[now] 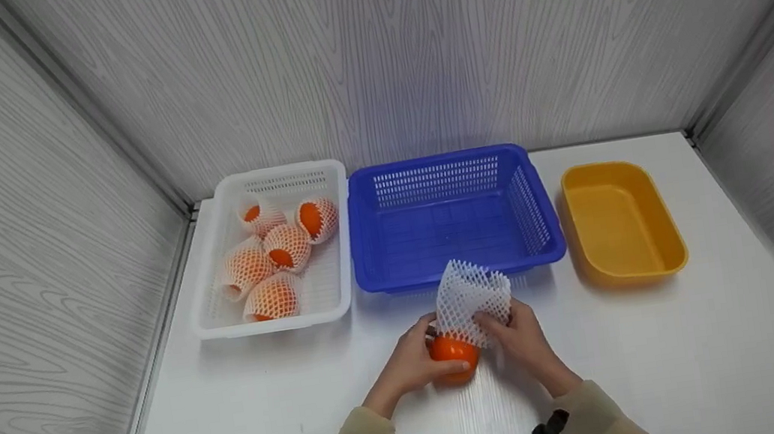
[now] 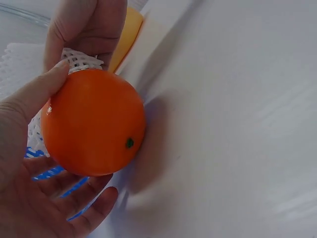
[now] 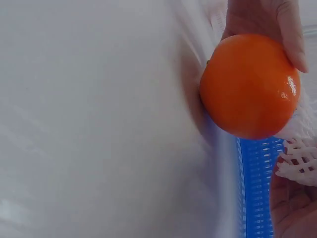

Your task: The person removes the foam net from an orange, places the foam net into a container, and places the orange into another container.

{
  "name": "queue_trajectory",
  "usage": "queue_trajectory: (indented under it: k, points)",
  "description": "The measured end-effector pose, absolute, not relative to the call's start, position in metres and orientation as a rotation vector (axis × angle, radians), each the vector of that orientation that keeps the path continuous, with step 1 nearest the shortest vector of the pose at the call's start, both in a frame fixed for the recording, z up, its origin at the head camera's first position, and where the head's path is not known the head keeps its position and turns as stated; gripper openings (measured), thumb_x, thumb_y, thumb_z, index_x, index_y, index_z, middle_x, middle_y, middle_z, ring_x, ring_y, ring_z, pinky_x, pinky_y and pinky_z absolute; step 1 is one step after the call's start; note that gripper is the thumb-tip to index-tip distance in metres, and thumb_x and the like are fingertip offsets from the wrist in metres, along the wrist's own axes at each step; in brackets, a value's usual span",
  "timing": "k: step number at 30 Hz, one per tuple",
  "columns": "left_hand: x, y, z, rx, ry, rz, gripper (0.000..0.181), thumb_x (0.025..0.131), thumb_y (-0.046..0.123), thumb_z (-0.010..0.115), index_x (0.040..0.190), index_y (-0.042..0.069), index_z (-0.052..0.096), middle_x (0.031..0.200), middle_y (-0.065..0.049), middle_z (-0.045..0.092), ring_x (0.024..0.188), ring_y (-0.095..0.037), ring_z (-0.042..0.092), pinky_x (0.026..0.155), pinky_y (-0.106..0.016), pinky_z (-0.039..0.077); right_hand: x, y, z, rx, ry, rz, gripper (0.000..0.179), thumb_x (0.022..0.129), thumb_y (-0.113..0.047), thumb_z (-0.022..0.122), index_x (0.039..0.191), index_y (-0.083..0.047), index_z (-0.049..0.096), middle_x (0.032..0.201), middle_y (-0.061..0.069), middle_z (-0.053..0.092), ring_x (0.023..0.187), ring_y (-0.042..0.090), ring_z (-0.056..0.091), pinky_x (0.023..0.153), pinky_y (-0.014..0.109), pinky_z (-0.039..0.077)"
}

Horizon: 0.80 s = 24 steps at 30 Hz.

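An orange (image 1: 455, 360) with a small green stem spot is held in my left hand (image 1: 413, 361), thumb on one side and fingers curled round the other. In the left wrist view most of the orange (image 2: 94, 124) is bare. A white foam net sleeve (image 1: 470, 296) stands over the far end of the fruit, its lower edge touching it. My right hand (image 1: 522, 340) pinches the side of this sleeve between thumb and fingers. The right wrist view shows the net's edge (image 3: 299, 161) by the right fingers, beside the orange (image 3: 250, 87).
At the left, a white basket (image 1: 344, 253) holds several oranges in foam nets. A blue basket (image 1: 361, 251) stands in the middle, just beyond the hands. To the right is a yellow tray (image 1: 614, 215). Grey wood-grain panels (image 1: 365, 61) border the white table (image 1: 262, 408).
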<state>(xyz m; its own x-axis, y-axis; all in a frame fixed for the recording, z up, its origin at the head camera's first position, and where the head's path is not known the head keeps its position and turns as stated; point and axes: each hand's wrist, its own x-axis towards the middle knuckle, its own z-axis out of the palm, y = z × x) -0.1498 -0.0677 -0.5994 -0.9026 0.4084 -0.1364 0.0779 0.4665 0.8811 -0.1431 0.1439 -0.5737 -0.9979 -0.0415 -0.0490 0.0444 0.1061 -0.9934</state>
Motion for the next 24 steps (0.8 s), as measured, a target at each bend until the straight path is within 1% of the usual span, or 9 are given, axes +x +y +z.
queue_trajectory:
  k: [5, 8, 12, 15, 20, 24]
  points:
    - [-0.150, -0.068, -0.598, 0.419, 2.401, 1.346, 0.072, 0.072, 0.040, 0.087, 0.129, 0.010, 0.055, 0.117, -0.003, 0.059, 0.105, -0.022, 0.055, 0.086, -0.039, 0.051, -0.156, 0.161, -0.584, 0.105, 2.278, -2.128, 0.033, 0.092, -0.013, 0.070, 0.119, 0.004, 0.062, 0.108, 0.014, 0.068, 0.089, 0.019, 0.063, 0.078, 0.025, 0.053]
    - [-0.149, -0.068, -0.599, 0.405, 2.389, 1.324, 0.066, 0.072, 0.039, 0.087, 0.125, 0.011, 0.059, 0.116, 0.000, 0.059, 0.104, -0.022, 0.054, 0.087, -0.040, 0.050, -0.163, 0.174, -0.578, 0.096, 2.304, -2.142, 0.034, 0.091, -0.016, 0.071, 0.119, 0.003, 0.063, 0.108, 0.014, 0.069, 0.086, 0.018, 0.062, 0.075, 0.026, 0.053]
    - [-0.149, -0.067, -0.599, 0.383, 2.357, 1.340, 0.065, 0.071, 0.037, 0.088, 0.124, 0.013, 0.059, 0.115, 0.000, 0.059, 0.103, -0.021, 0.054, 0.086, -0.041, 0.051, -0.170, 0.194, -0.563, 0.092, 2.372, -2.159, 0.036, 0.090, -0.017, 0.073, 0.118, 0.002, 0.063, 0.107, 0.014, 0.068, 0.085, 0.018, 0.060, 0.073, 0.026, 0.052]
    - [-0.150, -0.068, -0.599, 0.374, 2.341, 1.356, 0.065, 0.070, 0.037, 0.089, 0.123, 0.014, 0.060, 0.114, 0.000, 0.060, 0.103, -0.022, 0.056, 0.086, -0.041, 0.052, -0.176, 0.211, -0.551, 0.115, 2.418, -2.186, 0.039, 0.089, -0.017, 0.074, 0.119, 0.004, 0.062, 0.108, 0.014, 0.068, 0.087, 0.018, 0.062, 0.074, 0.026, 0.053]
    - [-0.150, -0.069, -0.601, 0.362, 2.334, 1.357, 0.064, 0.070, 0.038, 0.089, 0.122, 0.015, 0.059, 0.113, 0.001, 0.060, 0.102, -0.022, 0.056, 0.086, -0.042, 0.052, -0.186, 0.241, -0.534, 0.242, 2.435, -2.218, 0.045, 0.090, -0.021, 0.073, 0.126, 0.003, 0.059, 0.110, 0.009, 0.067, 0.090, 0.016, 0.064, 0.077, 0.024, 0.053]
    - [-0.150, -0.070, -0.602, 0.368, 2.340, 1.355, 0.063, 0.070, 0.038, 0.089, 0.121, 0.016, 0.059, 0.113, 0.001, 0.060, 0.103, -0.022, 0.056, 0.086, -0.042, 0.051, -0.194, 0.264, -0.522, 0.397, 2.374, -2.225, 0.051, 0.093, -0.026, 0.070, 0.134, -0.001, 0.054, 0.113, 0.004, 0.065, 0.093, 0.014, 0.064, 0.079, 0.022, 0.053]
